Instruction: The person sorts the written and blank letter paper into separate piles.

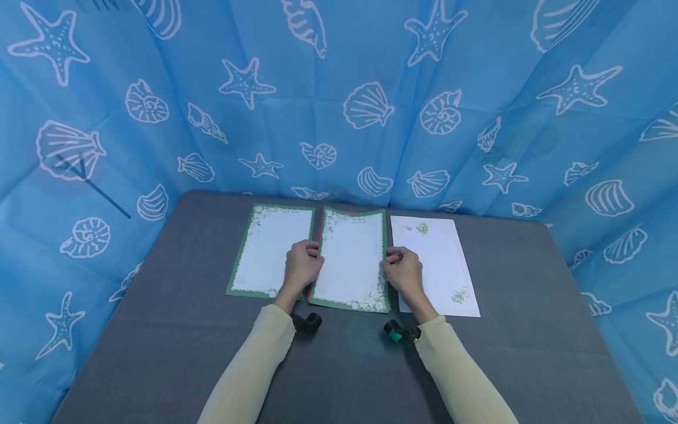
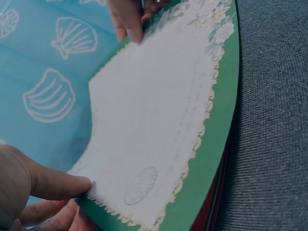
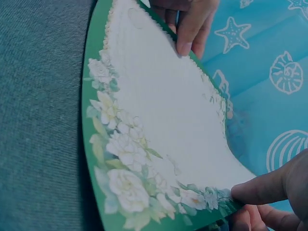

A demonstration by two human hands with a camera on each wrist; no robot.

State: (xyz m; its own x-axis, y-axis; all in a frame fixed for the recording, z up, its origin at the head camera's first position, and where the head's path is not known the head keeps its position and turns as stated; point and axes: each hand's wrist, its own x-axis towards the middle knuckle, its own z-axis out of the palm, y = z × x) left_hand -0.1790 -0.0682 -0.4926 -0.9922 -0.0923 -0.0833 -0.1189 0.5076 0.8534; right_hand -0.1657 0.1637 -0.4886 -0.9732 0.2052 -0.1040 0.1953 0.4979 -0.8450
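The left hand [image 1: 303, 265] and right hand [image 1: 405, 271] pinch opposite edges, and the green-bordered floral sheet [image 1: 353, 259] bows between them over the grey table [image 1: 344, 371]! Left of it, another green-edged sheet [image 1: 272, 247]; right, a white leaf-print sheet [image 1: 439, 265]; beyond, the blue seashell curtain [image 1: 328, 76].

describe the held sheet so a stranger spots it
On the grey table, look between the left sheet and the right sheet. There is the held sheet, green-bordered with white flowers. Unlike its neighbours, it bends, pinched at both sides by the left hand and right hand.
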